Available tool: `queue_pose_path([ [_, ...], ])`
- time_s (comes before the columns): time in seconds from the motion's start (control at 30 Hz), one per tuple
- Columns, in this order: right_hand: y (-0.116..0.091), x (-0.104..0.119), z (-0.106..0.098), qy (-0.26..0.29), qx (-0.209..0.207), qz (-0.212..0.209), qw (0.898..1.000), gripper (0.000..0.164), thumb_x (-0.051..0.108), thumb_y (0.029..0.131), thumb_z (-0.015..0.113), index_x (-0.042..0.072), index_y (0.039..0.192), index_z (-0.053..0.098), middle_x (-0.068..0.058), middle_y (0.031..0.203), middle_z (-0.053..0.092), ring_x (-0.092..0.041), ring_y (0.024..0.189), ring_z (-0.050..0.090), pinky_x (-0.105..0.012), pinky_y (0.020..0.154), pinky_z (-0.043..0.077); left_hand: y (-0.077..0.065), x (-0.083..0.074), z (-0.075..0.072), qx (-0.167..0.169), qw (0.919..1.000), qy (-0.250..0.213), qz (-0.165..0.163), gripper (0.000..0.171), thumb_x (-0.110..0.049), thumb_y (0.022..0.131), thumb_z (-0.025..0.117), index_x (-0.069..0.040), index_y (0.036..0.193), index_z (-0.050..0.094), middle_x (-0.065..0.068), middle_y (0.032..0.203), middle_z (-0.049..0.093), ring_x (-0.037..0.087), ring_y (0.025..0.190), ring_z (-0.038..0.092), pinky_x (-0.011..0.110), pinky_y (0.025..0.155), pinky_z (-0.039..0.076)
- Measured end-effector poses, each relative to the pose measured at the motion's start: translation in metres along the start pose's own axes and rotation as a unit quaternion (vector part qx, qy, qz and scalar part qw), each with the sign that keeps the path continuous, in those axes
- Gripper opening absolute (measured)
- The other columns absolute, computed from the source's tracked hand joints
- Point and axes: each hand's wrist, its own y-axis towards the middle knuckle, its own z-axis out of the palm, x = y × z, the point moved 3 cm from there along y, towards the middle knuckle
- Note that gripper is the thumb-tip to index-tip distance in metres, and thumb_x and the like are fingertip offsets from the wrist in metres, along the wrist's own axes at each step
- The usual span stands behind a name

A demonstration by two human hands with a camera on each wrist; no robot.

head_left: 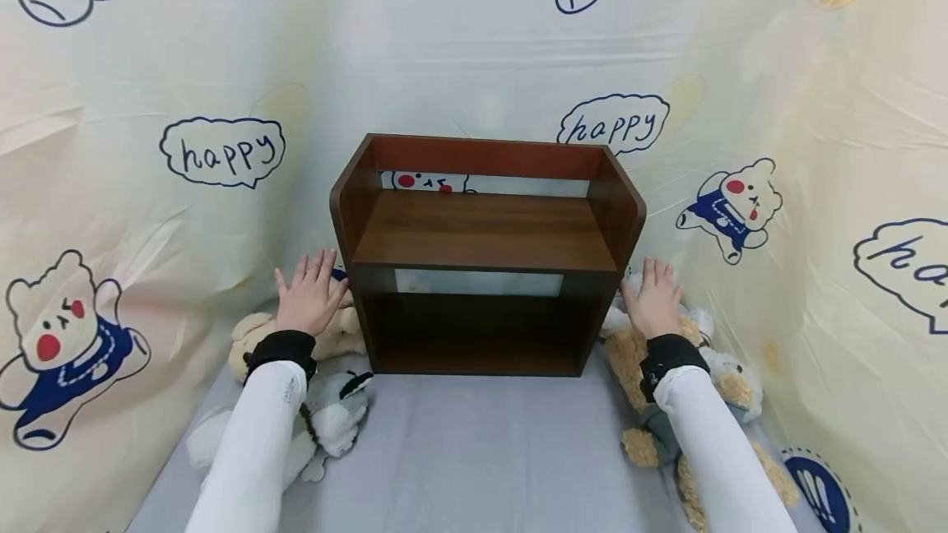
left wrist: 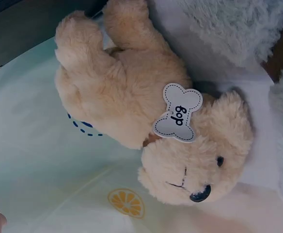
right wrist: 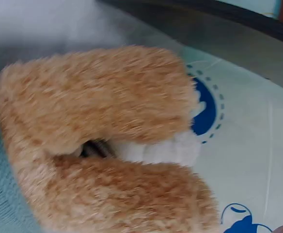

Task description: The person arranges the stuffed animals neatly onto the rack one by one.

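Note:
A dark brown wooden two-tier shelf (head_left: 485, 229) stands in the middle of the head view, its upper and lower boards bare. Beside its left panel is my left hand (head_left: 309, 294), fingers straight and spread, holding nothing. My right hand (head_left: 655, 298) is at the right panel with fingers extended and nothing in its grasp. Whether either thumb touches the wood I cannot tell. Under the left hand lies a cream plush dog (left wrist: 127, 87) with a bone-shaped "dog" tag (left wrist: 178, 112). Below the right hand is a curly brown plush toy (right wrist: 98, 92) in blue-grey clothing (right wrist: 6, 170).
A grey-and-white plush toy (head_left: 336, 418) lies by the left forearm. Another grey plush toy (head_left: 744, 381) is beside the right forearm. A printed curtain (head_left: 459, 64) surrounds the grey-covered table (head_left: 474, 459) at the back and sides.

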Motion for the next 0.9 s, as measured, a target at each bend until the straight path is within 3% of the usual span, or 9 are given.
queue_pose_path([
  [0.13, 0.002, 0.007, -0.02, 0.106, -0.05, 0.021, 0.993, 0.064, 0.034, 0.097, 0.037, -0.009, 0.14, 0.019, -0.031, 0.142, 0.021, -0.043, 0.132, 0.017, -0.053, 0.107, 0.014, 0.004, -0.003, -0.003, -0.008, 0.9997, -0.018, 0.014, 0.064, -0.047, 0.097, 0.03, -0.006, 0.145, 0.02, 0.023, 0.146, 0.022, 0.043, 0.133, 0.015, 0.064, 0.102, 0.0],
  [0.27, 0.0, 0.022, -0.043, 0.188, -0.079, 0.04, 0.978, 0.062, 0.04, 0.098, 0.031, -0.003, 0.142, 0.022, -0.026, 0.143, 0.026, -0.039, 0.131, 0.025, -0.048, 0.107, 0.019, 0.006, -0.005, -0.011, -0.022, 0.9983, -0.047, 0.028, 0.061, -0.04, 0.097, 0.034, 0.0, 0.142, 0.023, 0.027, 0.141, 0.029, 0.044, 0.129, 0.023, 0.06, 0.103, 0.015],
  [0.4, -0.001, 0.039, -0.059, 0.232, -0.091, 0.038, 0.968, 0.063, 0.047, 0.097, 0.028, 0.003, 0.142, 0.027, -0.018, 0.144, 0.031, -0.033, 0.131, 0.03, -0.045, 0.107, 0.023, 0.003, -0.004, -0.02, -0.013, 0.9966, -0.081, 0.013, 0.063, -0.04, 0.097, 0.034, 0.004, 0.141, 0.022, 0.031, 0.137, 0.032, 0.045, 0.124, 0.03, 0.057, 0.1, 0.025],
  [0.67, -0.001, 0.069, -0.079, 0.281, -0.081, 0.029, 0.956, 0.063, 0.049, 0.096, 0.027, 0.005, 0.141, 0.03, -0.014, 0.144, 0.033, -0.028, 0.132, 0.03, -0.044, 0.108, 0.023, -0.007, -0.002, -0.035, 0.025, 0.9944, -0.103, 0.004, 0.068, -0.043, 0.098, 0.03, 0.009, 0.14, 0.018, 0.035, 0.137, 0.029, 0.048, 0.123, 0.029, 0.057, 0.099, 0.025],
  [0.9, 0.0, 0.081, -0.084, 0.319, -0.076, 0.027, 0.944, 0.063, 0.047, 0.096, 0.029, 0.002, 0.14, 0.031, -0.016, 0.142, 0.034, -0.029, 0.129, 0.034, -0.043, 0.106, 0.027, -0.013, -0.002, -0.041, 0.093, 0.9883, -0.12, 0.007, 0.071, -0.045, 0.098, 0.026, 0.013, 0.138, 0.019, 0.037, 0.134, 0.03, 0.049, 0.122, 0.03, 0.059, 0.098, 0.025],
])
